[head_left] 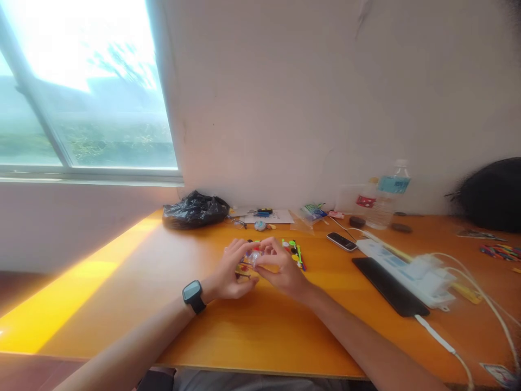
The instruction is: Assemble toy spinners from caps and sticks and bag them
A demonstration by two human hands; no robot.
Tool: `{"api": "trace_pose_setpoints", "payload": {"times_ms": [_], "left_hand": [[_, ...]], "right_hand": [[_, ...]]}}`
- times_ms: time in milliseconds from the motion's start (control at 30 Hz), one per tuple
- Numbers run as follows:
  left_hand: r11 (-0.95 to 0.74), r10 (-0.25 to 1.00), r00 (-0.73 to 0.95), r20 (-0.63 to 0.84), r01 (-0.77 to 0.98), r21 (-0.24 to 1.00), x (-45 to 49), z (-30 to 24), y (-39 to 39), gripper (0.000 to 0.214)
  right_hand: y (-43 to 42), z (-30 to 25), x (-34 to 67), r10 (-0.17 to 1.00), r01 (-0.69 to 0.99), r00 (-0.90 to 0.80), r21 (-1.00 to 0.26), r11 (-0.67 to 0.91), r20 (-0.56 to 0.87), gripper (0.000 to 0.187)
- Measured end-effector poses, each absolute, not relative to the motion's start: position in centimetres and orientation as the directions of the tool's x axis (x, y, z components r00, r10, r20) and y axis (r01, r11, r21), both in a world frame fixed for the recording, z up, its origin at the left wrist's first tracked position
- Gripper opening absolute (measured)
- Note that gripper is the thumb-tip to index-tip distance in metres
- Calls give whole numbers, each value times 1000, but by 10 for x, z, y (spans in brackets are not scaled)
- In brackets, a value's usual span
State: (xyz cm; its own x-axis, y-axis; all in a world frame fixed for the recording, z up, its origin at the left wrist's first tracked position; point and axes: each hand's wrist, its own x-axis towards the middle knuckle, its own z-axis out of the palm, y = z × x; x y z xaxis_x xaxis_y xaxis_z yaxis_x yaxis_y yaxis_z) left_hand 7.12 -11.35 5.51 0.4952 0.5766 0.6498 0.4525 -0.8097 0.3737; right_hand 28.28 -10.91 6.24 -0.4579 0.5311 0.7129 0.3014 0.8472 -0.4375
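Both of my hands meet over the middle of the wooden table (228, 336). My right hand (285, 269) is closed, thumb and fingers pinching a small clear plastic piece (255, 257). My left hand (232, 271), with a black watch (194, 296) on its wrist, curls in from the other side. Its index finger reaches the top of the clear piece; what its curled fingers hold is hard to make out. Small colourful plastic parts (296, 252), among them green, yellow, red and black ones, lie just behind my hands and are partly hidden by them.
A black plastic bag (196, 210) lies at the back left, beside papers (280, 216) and a round container (260, 225). To the right are a black phone (389, 286), a white power strip (401, 271) with cables, a small device (341, 241) and bottles (382, 203).
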Motion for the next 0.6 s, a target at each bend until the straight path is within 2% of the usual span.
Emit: {"api": "trace_pose_setpoints", "payload": {"times_ms": [167, 333, 500, 600], "left_hand": [[-807, 583, 493, 646, 447, 387, 70, 54, -112, 62], [-802, 592, 516, 620, 304, 513, 66, 53, -108, 80], [-655, 719, 476, 506, 223, 722, 62, 56, -106, 43], [-571, 763, 488, 423, 203, 795, 64, 63, -106, 38]], "right_hand": [[-109, 65, 284, 555, 232, -520, -517, 824, 649, 16], [-106, 63, 286, 559, 221, -522, -531, 818, 644, 24], [-105, 67, 291, 619, 216, -445, -593, 775, 647, 19], [-102, 72, 294, 685, 159, -364, -683, 713, 631, 16]]}}
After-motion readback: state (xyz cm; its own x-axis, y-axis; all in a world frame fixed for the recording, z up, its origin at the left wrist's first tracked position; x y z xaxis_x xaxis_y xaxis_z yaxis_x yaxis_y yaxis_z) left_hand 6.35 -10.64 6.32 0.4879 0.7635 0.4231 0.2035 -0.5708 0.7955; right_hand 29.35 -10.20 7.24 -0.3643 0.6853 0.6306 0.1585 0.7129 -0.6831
